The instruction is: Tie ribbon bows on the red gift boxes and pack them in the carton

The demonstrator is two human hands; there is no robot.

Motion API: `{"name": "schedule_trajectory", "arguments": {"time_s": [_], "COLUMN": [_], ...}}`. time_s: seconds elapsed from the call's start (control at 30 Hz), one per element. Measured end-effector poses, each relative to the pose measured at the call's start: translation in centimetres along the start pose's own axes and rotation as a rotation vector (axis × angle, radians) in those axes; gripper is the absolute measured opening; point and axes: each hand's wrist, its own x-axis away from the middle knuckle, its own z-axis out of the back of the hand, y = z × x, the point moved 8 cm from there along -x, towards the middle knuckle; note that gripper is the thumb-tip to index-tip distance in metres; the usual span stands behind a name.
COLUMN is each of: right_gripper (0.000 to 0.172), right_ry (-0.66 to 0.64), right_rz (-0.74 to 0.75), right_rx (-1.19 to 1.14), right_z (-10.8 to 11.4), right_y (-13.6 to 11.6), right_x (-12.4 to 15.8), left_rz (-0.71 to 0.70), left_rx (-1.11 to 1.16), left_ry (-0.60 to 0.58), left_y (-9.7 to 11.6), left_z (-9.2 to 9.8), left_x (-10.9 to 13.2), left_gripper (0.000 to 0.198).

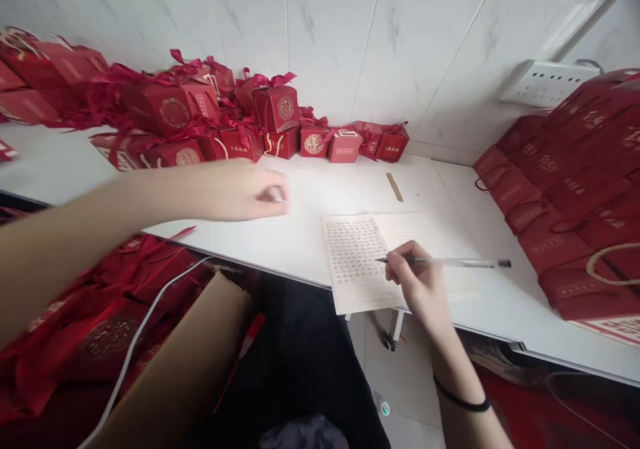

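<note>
In my right hand (417, 279) is a black gel pen (470, 262) with a clear barrel, gripped near its tip, which points left over the notebook. The open notebook (360, 292) lies at the table's front edge. Rows of small handwritten characters cover most of its left page; my right hand hides part of the right page. My left hand (267, 192) is curled closed above the table, left of the notebook and in front of the red boxes. Motion blurs it, and a small whitish patch shows between its fingers.
Red gift boxes (285, 109) with ribbons line the wall on the white table (300, 236). A small gold-coloured strip (394, 187) lies behind the notebook. Stacked red bags (565, 189) stand at right below a white power strip (545, 82). More red boxes (110, 332) fill a carton (185, 362) at lower left.
</note>
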Motion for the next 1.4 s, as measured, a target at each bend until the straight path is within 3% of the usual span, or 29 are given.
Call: {"name": "schedule_trajectory", "arguments": {"time_s": [0.1, 0.17, 0.3, 0.43, 0.73, 1.07, 1.4], "right_gripper": [0.020, 0.018, 0.018, 0.025, 0.029, 0.037, 0.034], "right_ry": [0.090, 0.125, 0.112, 0.096, 0.098, 0.058, 0.028], "right_rz": [-0.104, -0.158, -0.193, -0.190, -0.084, -0.094, -0.104], "right_rx": [-0.027, -0.068, -0.033, 0.041, 0.126, 0.357, 0.446], "right_z": [0.1, 0.0, -0.4, -0.6, -2.4, -2.9, -3.1], "right_y": [2.3, 3.7, 4.7, 4.2, 2.4, 1.8, 1.7], "right_x": [1.4, 1.2, 0.4, 0.1, -0.6, -0.4, -0.6], "left_rz": [-0.241, -0.316, -0.352, -0.337, -0.426, -0.421, -0.414], "left_rx": [0.152, 0.240, 0.416, 0.502, 0.511, 0.504, 0.474], "left_ry": [-0.065, -0.050, 0.035, 0.130, 0.199, 0.228, 0.239], "left_y": [6.0, 9.3, 12.2, 11.6, 11.3, 11.5, 11.5], "left_z": [-4.0, -6.8, -10.7, -11.6, -11.4, -11.2, -11.3], "left_x": [-8.2, -12.3, -16.4, -17.4, -17.5, -17.6, -17.7], "left_gripper": [0.026, 0.025, 0.026, 0.023, 0.015, 0.014, 0.014]}}
